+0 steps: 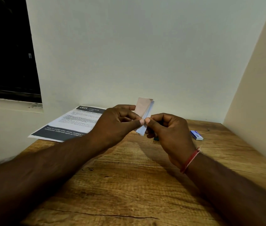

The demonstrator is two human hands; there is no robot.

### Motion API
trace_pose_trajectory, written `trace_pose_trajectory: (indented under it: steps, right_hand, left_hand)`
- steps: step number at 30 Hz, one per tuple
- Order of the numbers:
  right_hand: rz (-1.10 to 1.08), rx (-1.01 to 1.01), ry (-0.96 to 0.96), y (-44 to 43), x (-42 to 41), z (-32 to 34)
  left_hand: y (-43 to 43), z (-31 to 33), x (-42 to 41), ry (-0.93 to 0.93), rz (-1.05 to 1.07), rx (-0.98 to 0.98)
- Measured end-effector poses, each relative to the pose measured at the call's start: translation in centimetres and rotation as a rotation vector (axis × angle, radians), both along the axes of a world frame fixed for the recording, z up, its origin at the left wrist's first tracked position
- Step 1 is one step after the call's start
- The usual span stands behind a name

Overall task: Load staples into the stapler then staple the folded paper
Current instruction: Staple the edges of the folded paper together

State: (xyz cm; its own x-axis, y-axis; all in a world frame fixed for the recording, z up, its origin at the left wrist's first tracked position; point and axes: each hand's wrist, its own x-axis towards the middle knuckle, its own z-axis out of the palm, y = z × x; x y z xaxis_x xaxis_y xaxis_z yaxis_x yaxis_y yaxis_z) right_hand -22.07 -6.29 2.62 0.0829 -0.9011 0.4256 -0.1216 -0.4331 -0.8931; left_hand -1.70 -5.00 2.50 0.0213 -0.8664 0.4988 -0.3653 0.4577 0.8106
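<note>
Lowest in the frame lies the bare grain of the wooden worktop (129,193), with both forearms reaching up across it from the bottom corners. A red thread band (190,159) circles the right wrist.

At mid-frame the hands meet. The left hand (117,123) and right hand (169,129) each pinch the folded paper (143,106) between thumb and forefinger, thumb tips almost touching at its lower half, the other fingers curled loosely in. The paper is held upright, clear of the worktop, as a narrow strip of several layers. Its upper end fans slightly open, with a pinkish face to the left and white edges to the right.

It looks very light and limp, and the layers seem apt to spring apart or slide unless pinched close to the fold. A grip low on the strip, leaving the free end for the stapler's mouth, should suit.

Just below the right hand's fingers a small teal object (156,139) peeks out on the worktop. It may be the stapler, but too little shows to say. Further right, well apart from the hands, lies a small blue box (196,135), likely the staples. Its label is too small to read.

Beyond the left hand a printed sheet (70,124) lies flat, overhanging the worktop's left edge. Its dark header reads "933" and "LIVING ROOM", while the body text and the white lines on its dark footer are too blurred to make out.

Behind everything stands a plain pale wall (129,54), with a dark window (6,46) at upper left.
</note>
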Motion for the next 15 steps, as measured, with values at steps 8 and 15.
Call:
trace_pose_trajectory:
  steps: [8, 15]
  right_hand:
    - [0.017, 0.046, 0.030, 0.03, -0.02, -0.04]
    - [0.071, 0.105, 0.173, -0.44, -0.01, -0.22]
  left_hand:
    - [-0.20, -0.31, -0.11, -0.051, 0.082, -0.025]
    - [-0.85, -0.75, -0.03, 0.149, 0.006, 0.117]
